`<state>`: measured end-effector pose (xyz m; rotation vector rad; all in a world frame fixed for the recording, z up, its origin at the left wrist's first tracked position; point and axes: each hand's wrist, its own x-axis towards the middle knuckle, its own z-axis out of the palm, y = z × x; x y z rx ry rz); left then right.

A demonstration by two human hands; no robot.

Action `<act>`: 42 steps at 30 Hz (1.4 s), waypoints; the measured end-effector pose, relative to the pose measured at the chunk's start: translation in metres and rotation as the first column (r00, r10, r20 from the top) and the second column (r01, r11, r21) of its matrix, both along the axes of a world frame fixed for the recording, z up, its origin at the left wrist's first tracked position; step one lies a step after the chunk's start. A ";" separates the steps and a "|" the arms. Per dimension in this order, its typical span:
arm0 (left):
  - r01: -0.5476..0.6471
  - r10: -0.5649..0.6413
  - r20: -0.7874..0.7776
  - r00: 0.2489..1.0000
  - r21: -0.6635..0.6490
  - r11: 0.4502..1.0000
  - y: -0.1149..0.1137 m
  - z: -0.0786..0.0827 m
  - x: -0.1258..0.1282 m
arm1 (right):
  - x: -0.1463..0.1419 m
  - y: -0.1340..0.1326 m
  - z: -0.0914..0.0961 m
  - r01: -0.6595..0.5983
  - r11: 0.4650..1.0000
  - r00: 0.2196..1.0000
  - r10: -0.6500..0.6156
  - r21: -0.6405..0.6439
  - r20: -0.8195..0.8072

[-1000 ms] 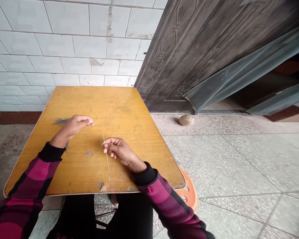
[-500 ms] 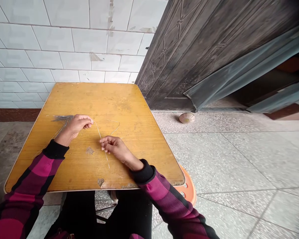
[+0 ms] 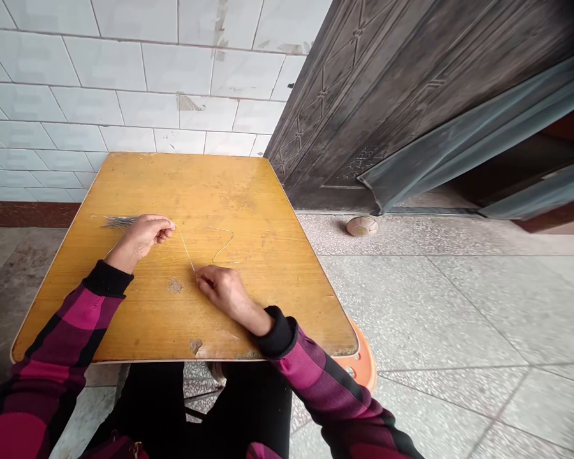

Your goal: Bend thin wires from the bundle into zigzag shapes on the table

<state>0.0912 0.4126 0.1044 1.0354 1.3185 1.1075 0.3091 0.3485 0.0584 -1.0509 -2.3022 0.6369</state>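
Note:
My left hand (image 3: 141,240) rests on the table and is shut on a bundle of thin grey strands (image 3: 119,221), which fan out to its left. A thin pale strand (image 3: 185,250) runs from the left fingertips down to my right hand (image 3: 222,293), which pinches it between its fingertips. Its lower end is hidden by the right hand. Another pale strand (image 3: 224,245) lies bent in a curve on the yellow wooden tabletop (image 3: 220,191), just beyond the right hand.
The tabletop has chipped patches near its front edge. A white tiled wall (image 3: 124,83) stands behind it, and a dark embossed metal door (image 3: 363,108) stands at the right. An orange stool (image 3: 361,364) shows past the table's corner, and a small round stone (image 3: 362,225) lies on the speckled floor (image 3: 435,319).
The pale strand's tail below my right hand no longer shows; it now runs up to the left fingertips. The view has tilted slightly, so the table sits higher in the picture.

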 end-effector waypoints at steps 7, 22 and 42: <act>0.023 -0.025 -0.064 0.998 -0.036 0.999 0.000 -0.006 0.006 | -0.001 -0.006 0.000 -0.082 0.985 0.962 0.039 0.149 0.270; 0.165 -0.184 -0.200 0.962 -0.107 0.980 -0.007 -0.015 0.043 | -0.004 -0.020 0.011 -0.405 0.856 0.797 0.159 0.321 0.582; 0.361 -0.388 -0.099 0.916 -0.217 0.907 -0.005 -0.011 0.046 | -0.003 -0.012 0.007 -0.419 0.814 0.862 0.216 0.403 0.459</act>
